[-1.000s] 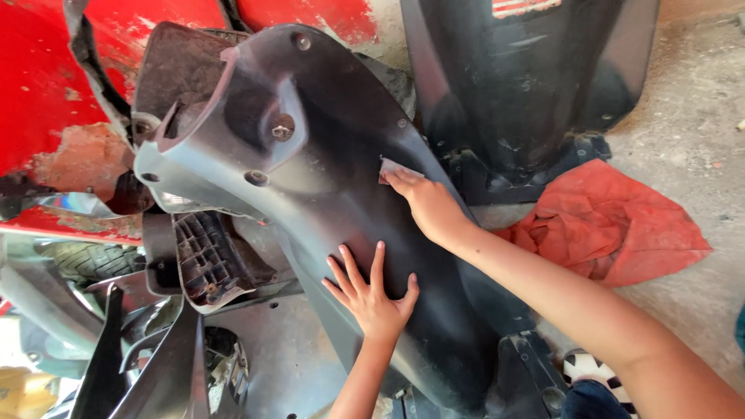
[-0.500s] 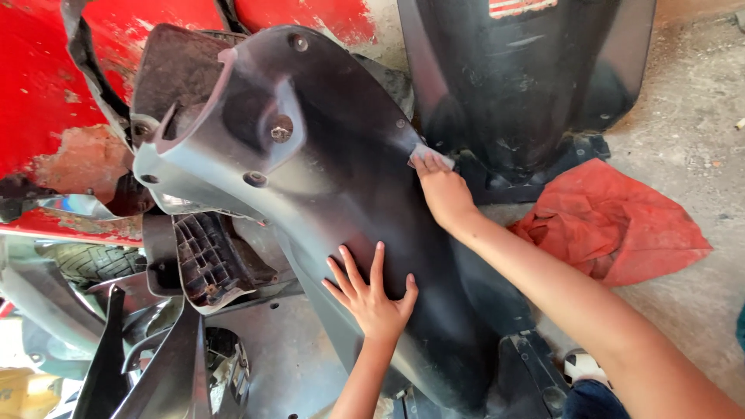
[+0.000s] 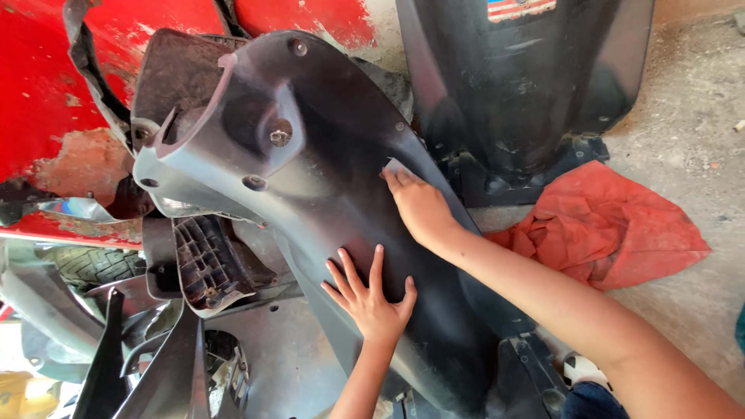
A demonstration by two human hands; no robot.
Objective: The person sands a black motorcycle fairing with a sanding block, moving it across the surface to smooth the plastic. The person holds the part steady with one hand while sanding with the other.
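Black plastic panel [image 3: 310, 178] leans against the red wall [image 3: 54, 77]. Your left hand [image 3: 371, 299] lies flat and spread on it, gripping nothing. Your right hand [image 3: 419, 203] presses a small pale sheet [image 3: 393, 167], mostly hidden beneath your fingers.

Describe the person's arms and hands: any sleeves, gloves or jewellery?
Both are bare. The left hand and right hand wear no gloves, rings or watch. No sleeves show on either forearm as far as the frame reaches. Nails are short and unpainted.
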